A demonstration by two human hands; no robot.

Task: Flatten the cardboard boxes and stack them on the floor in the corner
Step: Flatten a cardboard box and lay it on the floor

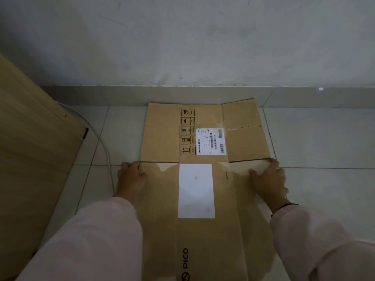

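Cardboard box (205,179) lies flat on the floor (324,142), and both hands press on it. The left hand (132,178) sits on the left edge, with fingers curled over the side. The right hand (269,179) sits on the right edge, with fingers spread and resting on top. Neither hand lifts the box; they only push or slide it.

I think the step in hand is laying this flat box down by the wall (203,47) and making it neat. The far end of the box, past both hands, almost touches the bottom of the wall. The next move likely calls for a push forward or a press down so the flaps stay flat. Then another box may go on top.

The box is brown and looks thin and bendy. Between the hands is a big white sticker (195,190). Just beyond the hands is a smaller white label (211,141) with black bars, and beside it a row of little black signs (187,131). Black letters near the sleeves read PICO. A wooden board (34,149) stands to the left of the left hand, with a white cable (105,153) between them.
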